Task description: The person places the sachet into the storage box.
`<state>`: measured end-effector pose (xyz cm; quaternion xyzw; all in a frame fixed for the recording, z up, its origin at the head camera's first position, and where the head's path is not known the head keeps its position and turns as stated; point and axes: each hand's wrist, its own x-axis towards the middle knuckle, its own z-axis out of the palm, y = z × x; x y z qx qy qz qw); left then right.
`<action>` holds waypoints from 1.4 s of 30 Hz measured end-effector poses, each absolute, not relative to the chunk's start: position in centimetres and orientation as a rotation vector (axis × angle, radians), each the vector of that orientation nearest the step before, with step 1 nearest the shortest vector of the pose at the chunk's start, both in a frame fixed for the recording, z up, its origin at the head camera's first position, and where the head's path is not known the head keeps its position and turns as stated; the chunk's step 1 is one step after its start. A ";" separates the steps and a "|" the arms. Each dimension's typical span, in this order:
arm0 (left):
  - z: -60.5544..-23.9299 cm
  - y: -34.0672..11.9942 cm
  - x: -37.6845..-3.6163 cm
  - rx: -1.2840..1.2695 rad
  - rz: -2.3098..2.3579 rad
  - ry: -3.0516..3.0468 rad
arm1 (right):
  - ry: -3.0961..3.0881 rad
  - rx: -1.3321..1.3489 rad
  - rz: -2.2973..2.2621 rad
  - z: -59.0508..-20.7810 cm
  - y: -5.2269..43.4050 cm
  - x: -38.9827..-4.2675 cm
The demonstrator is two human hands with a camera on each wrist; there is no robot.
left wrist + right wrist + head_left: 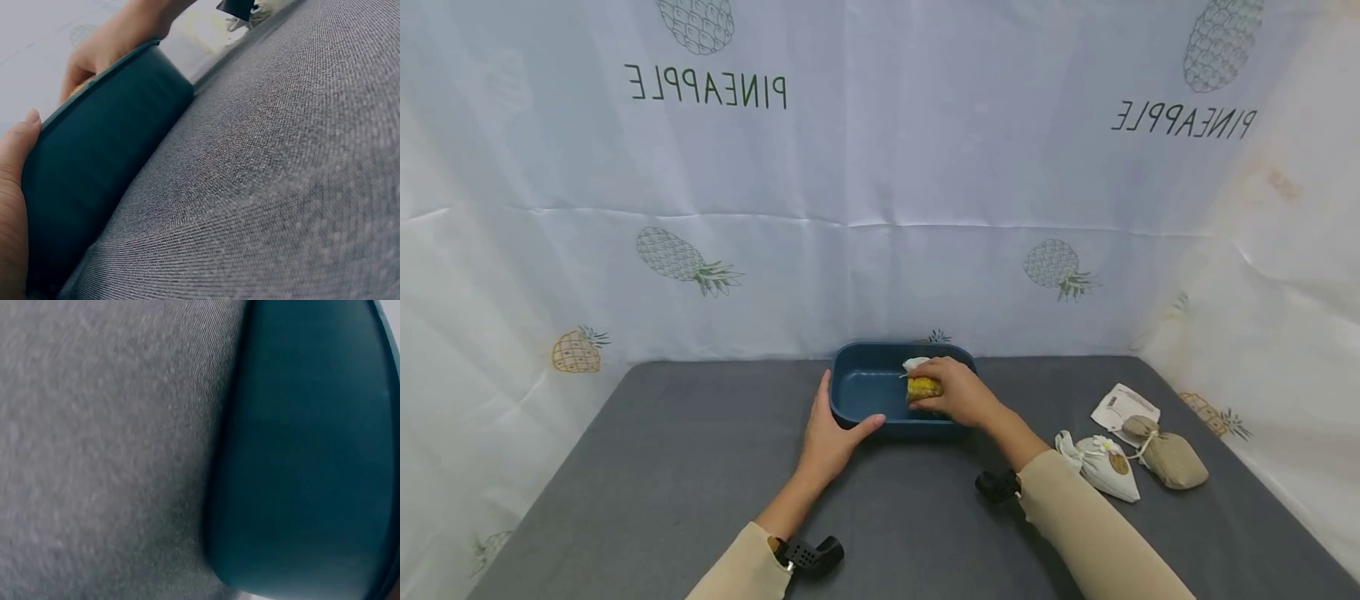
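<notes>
A dark blue rectangular bin (pixel 868 390) stands at the back of the grey table. My left hand (pixel 829 437) rests against its front left corner, fingers straight along the left side and thumb stretched across the front. In the left wrist view that thumb (pixel 22 144) touches the rim. Inside the bin's right half, my right hand (pixel 958 392) pinches a small yellow pouch (pixel 922 387) with a white top. Its fingers cover much of the pouch. In the right wrist view, the bin's outer wall (pixel 306 450) hides the right hand's work.
To the right lie a white drawstring pouch (pixel 1105 471) with a flower, a tan drawstring pouch (pixel 1176 460) and a flat white pouch (pixel 1122 408). Behind the table (pixel 662 467) hangs a white pineapple-print curtain (pixel 880 167). A black wrist camera (pixel 996 485) sits on the right wrist.
</notes>
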<state>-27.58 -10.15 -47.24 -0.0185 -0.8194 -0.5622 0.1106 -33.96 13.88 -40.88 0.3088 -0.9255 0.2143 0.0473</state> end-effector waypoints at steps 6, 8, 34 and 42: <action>-47.2 -10.3 -27.4 -0.057 -1.679 -2.385 | -2.865 1.097 0.624 -40.7 13.7 -33.9; -47.2 -10.3 -27.4 -0.053 -1.684 -2.392 | -2.861 1.102 0.619 -40.7 13.7 -33.9; -47.1 -10.7 -27.8 -0.052 -1.639 -2.438 | -2.440 0.802 0.797 -38.4 19.9 -27.9; -47.3 -10.1 -27.6 -0.080 -1.640 -2.441 | -2.329 0.744 0.720 -38.9 25.8 -24.3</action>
